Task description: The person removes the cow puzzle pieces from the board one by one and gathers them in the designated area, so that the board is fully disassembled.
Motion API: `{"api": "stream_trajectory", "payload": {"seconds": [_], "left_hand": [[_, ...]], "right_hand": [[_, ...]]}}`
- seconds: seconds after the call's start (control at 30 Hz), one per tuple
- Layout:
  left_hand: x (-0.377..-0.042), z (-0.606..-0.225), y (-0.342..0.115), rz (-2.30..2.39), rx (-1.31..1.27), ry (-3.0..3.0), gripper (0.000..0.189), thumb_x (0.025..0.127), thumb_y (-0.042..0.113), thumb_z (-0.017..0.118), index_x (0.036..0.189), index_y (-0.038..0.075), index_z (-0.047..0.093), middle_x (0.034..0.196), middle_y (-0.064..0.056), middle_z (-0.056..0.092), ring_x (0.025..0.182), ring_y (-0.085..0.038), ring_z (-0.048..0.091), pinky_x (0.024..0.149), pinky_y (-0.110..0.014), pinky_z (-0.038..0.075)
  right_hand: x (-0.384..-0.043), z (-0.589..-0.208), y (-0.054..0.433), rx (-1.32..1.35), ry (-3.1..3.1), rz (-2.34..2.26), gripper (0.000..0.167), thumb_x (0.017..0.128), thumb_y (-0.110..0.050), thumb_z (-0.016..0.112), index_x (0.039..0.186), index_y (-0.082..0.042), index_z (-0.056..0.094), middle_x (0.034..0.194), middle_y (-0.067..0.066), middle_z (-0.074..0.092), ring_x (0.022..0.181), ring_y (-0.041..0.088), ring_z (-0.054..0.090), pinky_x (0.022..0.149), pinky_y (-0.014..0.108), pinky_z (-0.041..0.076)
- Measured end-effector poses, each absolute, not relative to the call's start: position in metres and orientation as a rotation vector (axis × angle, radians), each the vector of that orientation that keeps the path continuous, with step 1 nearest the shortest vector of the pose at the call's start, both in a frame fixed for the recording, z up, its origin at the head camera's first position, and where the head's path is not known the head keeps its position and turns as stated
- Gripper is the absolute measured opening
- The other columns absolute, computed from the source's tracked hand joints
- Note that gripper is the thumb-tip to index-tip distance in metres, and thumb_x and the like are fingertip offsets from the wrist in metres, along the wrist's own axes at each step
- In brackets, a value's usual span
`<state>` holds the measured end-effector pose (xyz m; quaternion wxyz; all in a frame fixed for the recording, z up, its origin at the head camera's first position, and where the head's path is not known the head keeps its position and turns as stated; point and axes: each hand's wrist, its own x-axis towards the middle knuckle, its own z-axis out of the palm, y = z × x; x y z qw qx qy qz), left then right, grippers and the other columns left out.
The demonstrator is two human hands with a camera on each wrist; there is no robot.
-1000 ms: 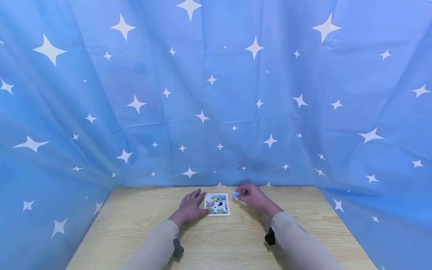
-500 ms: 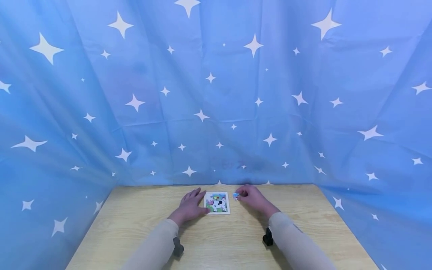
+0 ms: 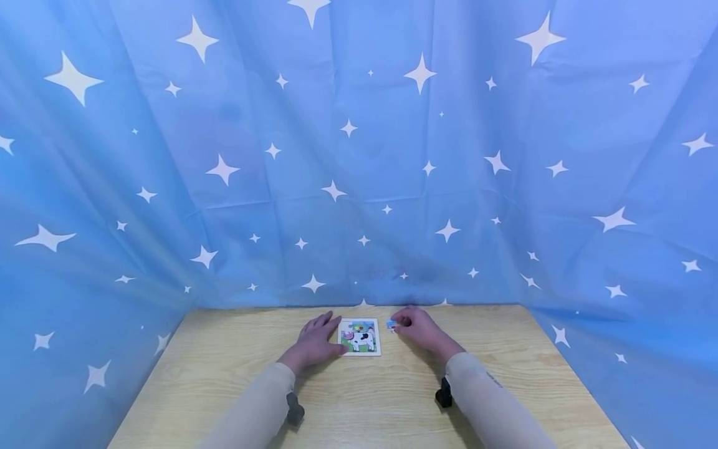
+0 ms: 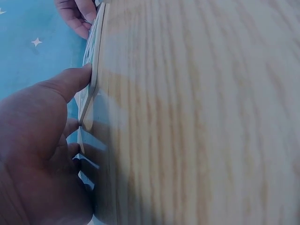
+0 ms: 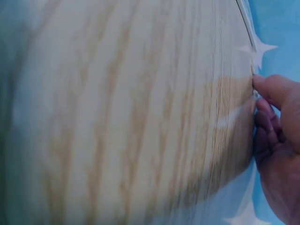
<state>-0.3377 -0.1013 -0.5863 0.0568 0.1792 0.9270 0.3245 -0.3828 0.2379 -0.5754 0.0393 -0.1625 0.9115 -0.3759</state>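
low centre-frame, left hand [image 3: 315,340] rests fingers apart against the cow puzzle [image 3: 361,340], and right hand [image 3: 421,328] pinches what looks like a blue piece [image 3: 389,323]!

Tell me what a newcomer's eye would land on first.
Probably the bright blue cloth backdrop with white four-pointed stars, which fills the head view behind and beside the pale wood-grain table. Next, the square white-bordered cow puzzle near the table's far edge, with the left hand at its left side. Just right of it, the right hand pinches a small blue-and-white puzzle piece.
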Motion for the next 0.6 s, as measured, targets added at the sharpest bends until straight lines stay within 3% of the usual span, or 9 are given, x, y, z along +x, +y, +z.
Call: {"api": "stream_trajectory", "payload": {"seconds": [0.13,0.27,0.6], "left_hand": [[-0.340,-0.587,-0.101,0.962,0.511,2.810,0.089,0.097,0.052,0.077,0.171,0.015,0.044,0.182,-0.016,0.025,0.165,-0.050,0.019,0.132,-0.070,0.012],[-0.331,-0.570,-0.100,0.958,0.507,2.794,0.088,0.098,0.049,0.078,0.170,0.011,0.044,0.181,-0.020,0.026,0.164,-0.052,0.020,0.131,-0.071,0.014],[-0.338,-0.585,-0.101,0.976,0.506,2.800,0.091,0.097,0.054,0.076,0.172,0.016,0.042,0.182,-0.017,0.023,0.165,-0.052,0.017,0.132,-0.072,0.010]], "right_hand": [[-0.382,-0.573,0.237,-0.479,2.777,-1.175,0.022,0.103,-0.010,0.079,0.125,-0.011,0.082,0.112,0.000,0.067,0.099,0.018,0.060,0.088,0.039,0.056],[-0.383,-0.572,0.236,-0.488,2.776,-1.176,0.022,0.103,-0.009,0.079,0.125,-0.010,0.081,0.112,0.000,0.067,0.099,0.018,0.060,0.088,0.039,0.055],[-0.376,-0.562,0.219,-0.581,2.782,-1.320,0.021,0.101,-0.009,0.081,0.121,-0.002,0.080,0.116,0.005,0.070,0.101,0.020,0.066,0.090,0.038,0.059]]}}
